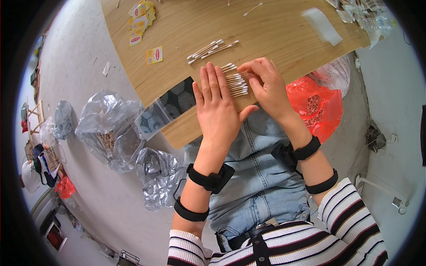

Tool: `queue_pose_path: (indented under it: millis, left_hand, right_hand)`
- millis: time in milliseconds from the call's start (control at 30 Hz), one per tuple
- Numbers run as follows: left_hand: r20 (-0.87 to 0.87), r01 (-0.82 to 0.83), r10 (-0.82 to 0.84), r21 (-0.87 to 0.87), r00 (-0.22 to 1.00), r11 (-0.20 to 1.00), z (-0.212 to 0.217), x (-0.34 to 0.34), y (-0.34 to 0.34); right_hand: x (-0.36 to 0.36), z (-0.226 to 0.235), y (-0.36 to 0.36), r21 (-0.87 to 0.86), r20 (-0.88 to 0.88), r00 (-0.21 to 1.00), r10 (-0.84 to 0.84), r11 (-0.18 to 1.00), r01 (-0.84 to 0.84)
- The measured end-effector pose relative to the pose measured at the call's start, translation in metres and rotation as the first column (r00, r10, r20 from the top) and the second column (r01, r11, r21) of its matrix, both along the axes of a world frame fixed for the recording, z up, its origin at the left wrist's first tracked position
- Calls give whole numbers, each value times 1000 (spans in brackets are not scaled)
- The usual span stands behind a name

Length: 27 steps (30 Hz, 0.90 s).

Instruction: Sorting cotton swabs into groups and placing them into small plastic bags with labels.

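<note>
My left hand (215, 102) lies flat, palm down, with its fingers stretched over a row of cotton swabs (237, 84). The white tips of the swabs stick out to the right of the fingers, and their sticks are mostly hidden beneath the hand. Close to the upper tips is my right hand (266, 84), its fingers bent, with a gap between thumb and forefinger and nothing visible in it. Whether its forefinger touches a tip, I cannot tell. Beside the left hand rests a dark, partly clear zip bag (175, 97) with a hexagon pattern. Farther up lies a loose pile of swabs (211, 51).
Yellow-and-white labels (141, 22) are stacked at the table's far left, with a single label (154, 55) nearer. Clear plastic sleeves (321, 26) lie at far right. A red bag (315, 106) hangs beyond the table's right edge. Clear plastic bags (111, 128) stand on the left floor.
</note>
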<state>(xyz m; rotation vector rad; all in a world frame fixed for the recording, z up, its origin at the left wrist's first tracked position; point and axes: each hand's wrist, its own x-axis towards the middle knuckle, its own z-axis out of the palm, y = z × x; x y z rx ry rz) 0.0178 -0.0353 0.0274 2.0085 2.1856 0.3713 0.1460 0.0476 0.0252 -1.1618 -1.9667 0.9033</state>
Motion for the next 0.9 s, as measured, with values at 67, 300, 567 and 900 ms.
queue_pose_path:
  millis: [67,300,567,900]
  left_hand:
    - [2,1,-1,0,1000,1000,0,0,0]
    - [23,-6,6,10,1000,1000,1,-1,-1]
    - [9,-3,3,1,1000,1000,-1,2,1]
    - [693,-310,120,156,711,938,13,-2,-10]
  right_hand:
    - [-1,2,0,-6,13,1000,-20,1000,20]
    - [-6,8,3,61,89,996,1,998,-7]
    - [-32,7,27,163,214,976,32,984,-68]
    - [-25,7,32,219,-78,988,-133,965,147]
